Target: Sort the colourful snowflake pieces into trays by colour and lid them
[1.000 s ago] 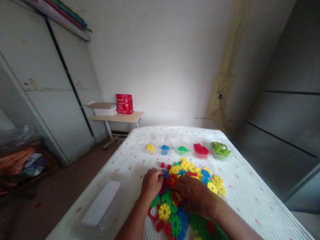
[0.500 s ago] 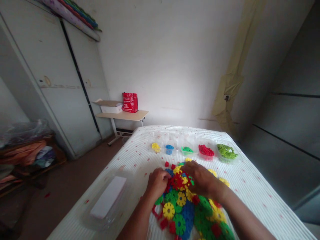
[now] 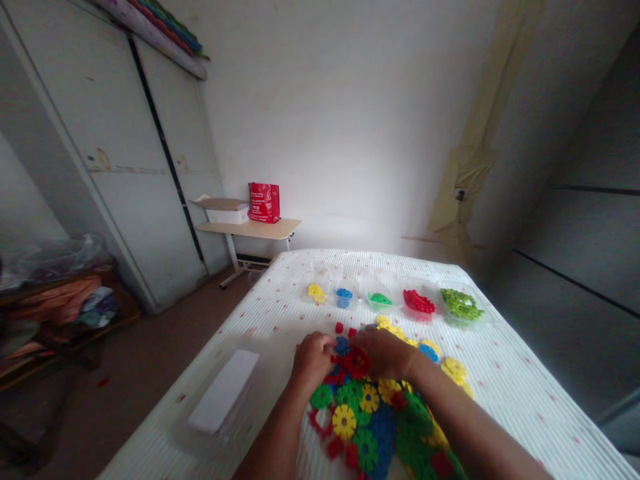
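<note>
A heap of flower-shaped plastic snowflake pieces in yellow, green, blue and red lies before me. My left hand (image 3: 313, 360) is at the heap's left side, fingers curled inward by a blue snowflake piece (image 3: 342, 345); what they hold, if anything, is hidden. Across from it, my right hand (image 3: 384, 351) reaches palm down into the heap, its fingers bent together and their tips mostly hidden. A red snowflake piece (image 3: 357, 363) shows just below those fingers. Nearer me are a yellow snowflake piece (image 3: 344, 422) and a green snowflake piece (image 3: 365, 449).
Along the far side stand clear tubs of sorted pieces: yellow (image 3: 316, 293), blue (image 3: 344, 298), green (image 3: 381, 300), red (image 3: 419, 303) and light green (image 3: 461, 305). A white box (image 3: 225, 392) lies in a clear tray at left. Behind, a small table (image 3: 270, 229) holds a red bag (image 3: 264, 202).
My right hand has moved left and lower, closer to my left hand, and its fingers have drawn together. A blue piece among the yellow ones at right now shows. The view has shifted slightly.
</note>
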`<state>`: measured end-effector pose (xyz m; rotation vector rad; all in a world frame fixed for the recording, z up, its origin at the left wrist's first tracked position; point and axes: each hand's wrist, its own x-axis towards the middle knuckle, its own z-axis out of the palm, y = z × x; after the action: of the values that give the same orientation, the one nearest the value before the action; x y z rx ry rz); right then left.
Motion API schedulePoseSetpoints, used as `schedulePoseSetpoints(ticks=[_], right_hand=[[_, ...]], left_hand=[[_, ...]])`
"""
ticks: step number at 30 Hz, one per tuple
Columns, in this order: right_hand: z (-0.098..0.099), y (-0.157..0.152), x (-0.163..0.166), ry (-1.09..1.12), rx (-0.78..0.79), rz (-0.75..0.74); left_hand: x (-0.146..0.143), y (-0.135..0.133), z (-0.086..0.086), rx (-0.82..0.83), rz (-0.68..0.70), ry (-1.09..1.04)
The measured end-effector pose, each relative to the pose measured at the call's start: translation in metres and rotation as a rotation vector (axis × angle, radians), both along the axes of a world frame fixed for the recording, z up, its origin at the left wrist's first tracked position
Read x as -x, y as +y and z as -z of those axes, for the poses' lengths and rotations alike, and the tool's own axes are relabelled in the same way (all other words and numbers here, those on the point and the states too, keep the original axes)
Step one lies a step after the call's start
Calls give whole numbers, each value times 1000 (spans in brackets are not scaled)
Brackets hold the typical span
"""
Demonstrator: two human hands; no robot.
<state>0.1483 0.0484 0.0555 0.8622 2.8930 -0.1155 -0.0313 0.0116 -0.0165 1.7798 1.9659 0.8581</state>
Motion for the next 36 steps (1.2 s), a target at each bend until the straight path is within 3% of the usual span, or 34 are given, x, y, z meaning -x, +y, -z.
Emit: schedulePoseSetpoints(ticks=[10,17,22,28,36], right_hand=[[-9,-3,-1,-4,-9,8],[-15,1,-37,337,173,78],[-20,37,-89,481,-4,418],[-22,87,-130,387,-266,834],[-11,105,-126,314,-261,925]], left_hand=[[-1,0,-1,-19,34,-22],[-1,1,-1,-25,41,-46],[-1,2,1,-45,26,-65],[-2,4,2,-46,12,-72],[2,6,7,-73,9,-86]])
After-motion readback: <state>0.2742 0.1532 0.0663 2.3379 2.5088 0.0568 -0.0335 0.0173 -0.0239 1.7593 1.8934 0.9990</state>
